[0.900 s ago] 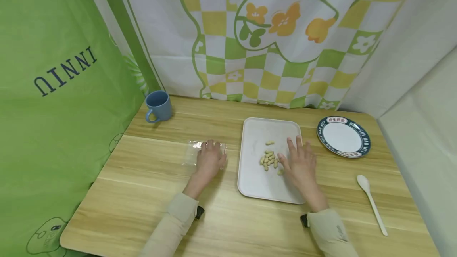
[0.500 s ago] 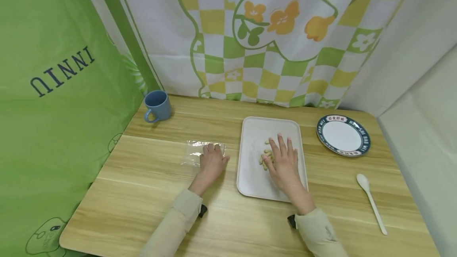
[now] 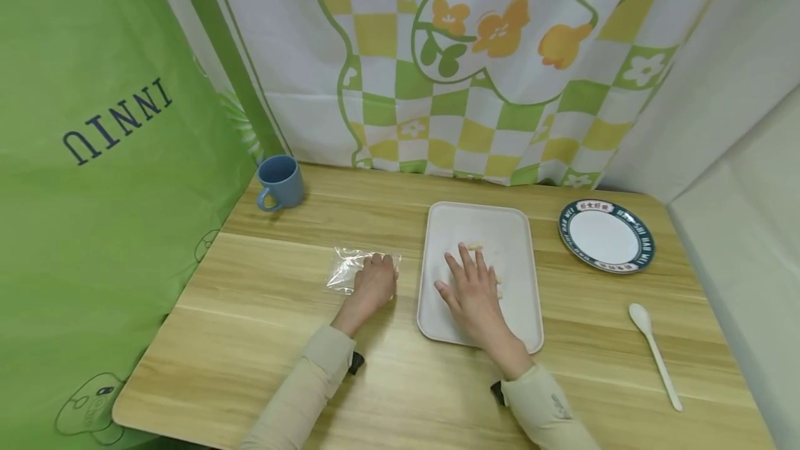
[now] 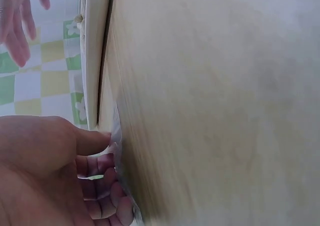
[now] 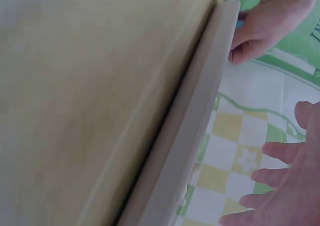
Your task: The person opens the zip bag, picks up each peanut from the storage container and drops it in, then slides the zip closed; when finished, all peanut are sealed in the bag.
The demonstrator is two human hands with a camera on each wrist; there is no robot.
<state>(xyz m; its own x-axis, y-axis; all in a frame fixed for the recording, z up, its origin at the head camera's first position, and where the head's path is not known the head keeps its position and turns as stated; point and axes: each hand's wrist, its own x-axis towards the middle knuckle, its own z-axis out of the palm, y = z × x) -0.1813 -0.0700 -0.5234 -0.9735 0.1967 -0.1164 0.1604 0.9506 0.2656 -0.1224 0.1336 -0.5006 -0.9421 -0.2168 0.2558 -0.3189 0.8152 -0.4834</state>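
A small clear plastic bag [image 3: 345, 271] lies flat left of the tray. My left hand [image 3: 375, 285] pinches its right edge, thumb and curled fingers meeting the film [image 4: 116, 128] in the left wrist view. Over the white rectangular tray [image 3: 515, 235] hovers my right hand [image 3: 473, 297], palm down with spread, fairly straight fingers and holding nothing. The right wrist view shows this hand [image 5: 285, 181] above the tray's rim [image 5: 185, 131]. One peanut [image 3: 476, 247] shows beyond its fingertips, and a couple more peek out at its right side. Most of the peanut pile is hidden beneath the hand.
At the back left of the wooden table [image 3: 250, 311] stands a blue mug [image 3: 284, 182]. A white plate with a dark green rim [image 3: 567, 238] sits at the back right, and a white spoon [image 3: 656, 360] lies on the right. Curtains hang behind and at the left.
My right hand has moved left across the tray, from its right side to over the peanuts. The left hand's fingers have curled in at the bag's right edge.
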